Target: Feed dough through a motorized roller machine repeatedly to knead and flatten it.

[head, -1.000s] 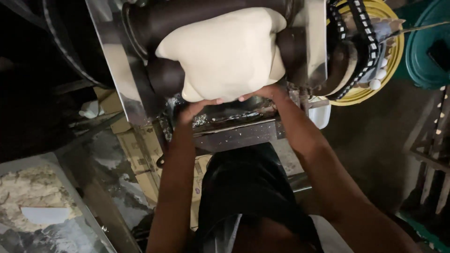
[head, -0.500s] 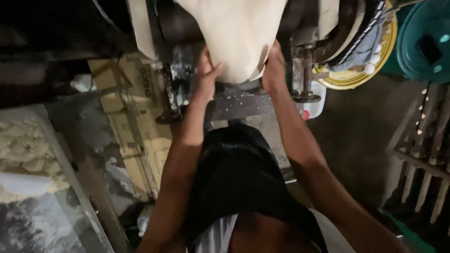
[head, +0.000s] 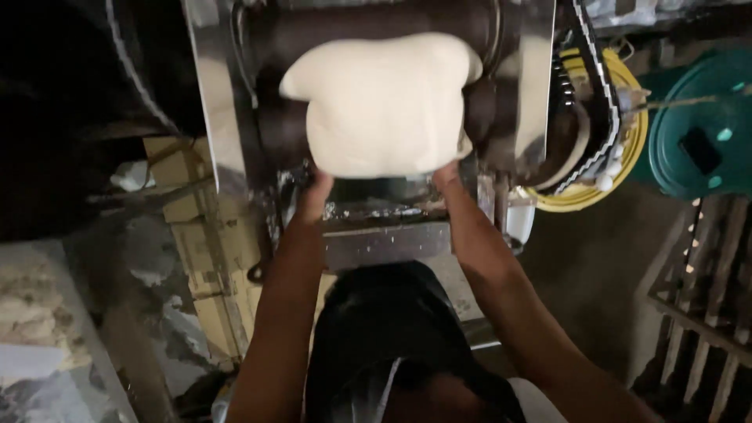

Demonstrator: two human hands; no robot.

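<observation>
- Both hands cup the lower edge of the dough slab (head: 381, 106), which drapes over the dark rollers (head: 368, 35) at the far middle: left hand (head: 317, 188) under its left corner, right hand (head: 446, 174) under its right.
- Risk (my judgement): fingertips sit near the roller nip; a slip could draw them in, or the soft slab could sag and tear.
- Half a second ago the dough hung lower and narrower between the hands; now it lies higher, spread wide.

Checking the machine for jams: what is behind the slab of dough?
Dark rollers show on either side of the dough; their middle is covered. Both hands, left and right, hold its lower edge.
</observation>
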